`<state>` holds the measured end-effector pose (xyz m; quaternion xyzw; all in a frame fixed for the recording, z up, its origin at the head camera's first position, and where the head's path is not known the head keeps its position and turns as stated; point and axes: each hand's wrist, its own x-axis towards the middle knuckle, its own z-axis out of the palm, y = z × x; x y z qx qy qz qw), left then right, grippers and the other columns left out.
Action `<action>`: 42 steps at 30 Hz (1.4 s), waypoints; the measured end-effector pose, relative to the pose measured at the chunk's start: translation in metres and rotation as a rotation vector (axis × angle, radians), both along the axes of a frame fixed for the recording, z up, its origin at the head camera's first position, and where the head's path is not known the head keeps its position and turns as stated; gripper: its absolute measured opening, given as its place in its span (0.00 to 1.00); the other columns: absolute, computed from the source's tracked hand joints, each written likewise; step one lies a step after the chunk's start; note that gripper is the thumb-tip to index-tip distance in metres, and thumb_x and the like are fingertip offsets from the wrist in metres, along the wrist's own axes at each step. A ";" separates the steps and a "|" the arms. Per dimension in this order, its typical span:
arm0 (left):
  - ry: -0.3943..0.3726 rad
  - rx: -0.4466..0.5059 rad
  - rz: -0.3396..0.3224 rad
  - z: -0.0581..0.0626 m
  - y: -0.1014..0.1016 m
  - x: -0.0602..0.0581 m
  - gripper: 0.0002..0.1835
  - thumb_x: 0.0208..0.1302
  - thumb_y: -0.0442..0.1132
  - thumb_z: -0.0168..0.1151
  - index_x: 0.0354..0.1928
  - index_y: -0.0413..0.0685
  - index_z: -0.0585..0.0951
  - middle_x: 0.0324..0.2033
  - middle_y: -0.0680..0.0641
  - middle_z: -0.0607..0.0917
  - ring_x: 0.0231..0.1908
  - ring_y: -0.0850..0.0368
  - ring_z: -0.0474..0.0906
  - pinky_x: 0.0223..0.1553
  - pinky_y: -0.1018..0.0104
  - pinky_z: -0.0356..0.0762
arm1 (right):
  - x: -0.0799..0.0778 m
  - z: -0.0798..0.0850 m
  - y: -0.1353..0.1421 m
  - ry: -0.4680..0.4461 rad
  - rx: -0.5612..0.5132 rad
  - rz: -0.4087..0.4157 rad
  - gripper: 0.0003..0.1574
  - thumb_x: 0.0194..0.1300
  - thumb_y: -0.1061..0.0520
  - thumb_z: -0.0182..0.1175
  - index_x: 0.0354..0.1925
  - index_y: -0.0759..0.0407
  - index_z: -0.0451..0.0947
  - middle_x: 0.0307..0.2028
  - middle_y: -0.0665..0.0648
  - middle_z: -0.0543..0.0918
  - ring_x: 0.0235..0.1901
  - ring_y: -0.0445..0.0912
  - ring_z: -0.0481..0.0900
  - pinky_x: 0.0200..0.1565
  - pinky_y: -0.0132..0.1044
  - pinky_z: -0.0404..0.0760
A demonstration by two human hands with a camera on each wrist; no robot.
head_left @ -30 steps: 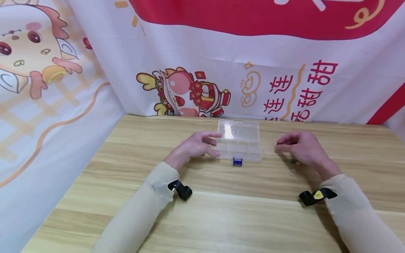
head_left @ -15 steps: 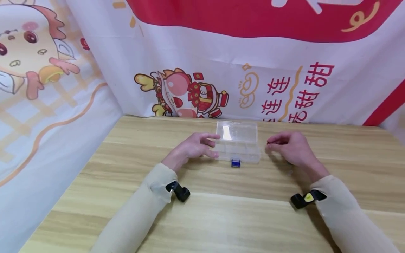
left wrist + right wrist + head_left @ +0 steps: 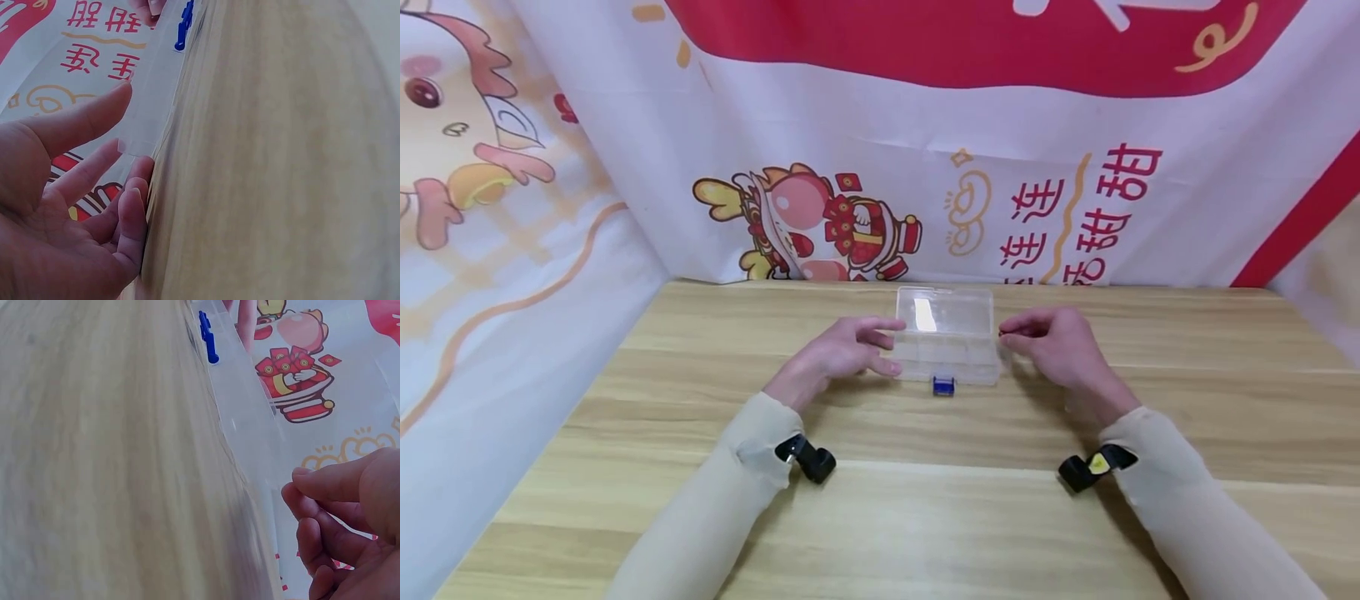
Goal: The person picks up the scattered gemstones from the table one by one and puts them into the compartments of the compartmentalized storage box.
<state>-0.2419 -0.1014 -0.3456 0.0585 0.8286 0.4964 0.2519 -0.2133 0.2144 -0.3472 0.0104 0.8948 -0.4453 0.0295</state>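
A clear plastic compartment box (image 3: 946, 354) lies on the table with its transparent lid (image 3: 958, 312) raised at the back. Its blue latch (image 3: 943, 386) hangs at the front edge. My left hand (image 3: 850, 346) is at the box's left end, thumb and fingers spread along its side. At the right end, my right hand (image 3: 1056, 342) pinches a tiny dark red piece (image 3: 1002, 334) between thumb and index finger. That piece is too small to identify, and the fingertips (image 3: 301, 472) hide it in the right wrist view.
The wooden table (image 3: 925, 517) extends in front of the box and to both sides. A printed cloth (image 3: 850, 108) hangs right behind the table's back edge. Black wrist cameras (image 3: 814, 462) stick out from both sleeves.
My right hand has moved left to the box's right end, still pinching the red piece. The left hand stays by the box. Small items seen earlier near the right wrist are now mostly hidden.
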 end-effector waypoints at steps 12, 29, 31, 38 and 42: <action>-0.013 0.020 0.017 0.003 0.004 0.000 0.36 0.60 0.38 0.79 0.70 0.71 0.80 0.64 0.49 0.81 0.62 0.49 0.75 0.54 0.61 0.75 | 0.003 0.006 -0.006 -0.021 0.019 -0.013 0.13 0.74 0.54 0.67 0.55 0.53 0.88 0.53 0.58 0.88 0.48 0.51 0.77 0.43 0.37 0.78; -0.027 0.014 0.015 -0.005 0.005 0.001 0.37 0.60 0.38 0.79 0.70 0.70 0.79 0.64 0.49 0.81 0.61 0.49 0.75 0.53 0.61 0.75 | 0.004 -0.006 -0.011 -0.017 0.087 0.029 0.13 0.73 0.53 0.68 0.54 0.53 0.88 0.51 0.58 0.88 0.47 0.51 0.79 0.45 0.39 0.78; -0.032 0.012 0.025 -0.006 0.003 0.002 0.36 0.60 0.38 0.79 0.70 0.71 0.79 0.63 0.49 0.81 0.60 0.49 0.75 0.53 0.61 0.75 | 0.004 -0.008 -0.012 -0.018 0.094 0.031 0.14 0.73 0.53 0.68 0.54 0.53 0.88 0.51 0.58 0.88 0.47 0.51 0.79 0.45 0.39 0.77; -0.028 0.015 0.024 -0.003 0.002 0.000 0.35 0.61 0.37 0.79 0.69 0.71 0.80 0.64 0.49 0.80 0.61 0.49 0.74 0.53 0.61 0.75 | 0.005 -0.001 -0.015 -0.011 0.121 0.031 0.13 0.74 0.54 0.67 0.54 0.51 0.89 0.51 0.57 0.88 0.47 0.51 0.79 0.44 0.39 0.78; -0.022 0.012 0.018 -0.001 0.002 -0.001 0.35 0.61 0.37 0.78 0.69 0.71 0.80 0.64 0.49 0.80 0.62 0.48 0.74 0.54 0.61 0.74 | 0.005 0.001 -0.015 -0.006 0.141 0.031 0.12 0.74 0.54 0.67 0.53 0.51 0.89 0.51 0.57 0.89 0.47 0.52 0.80 0.44 0.39 0.78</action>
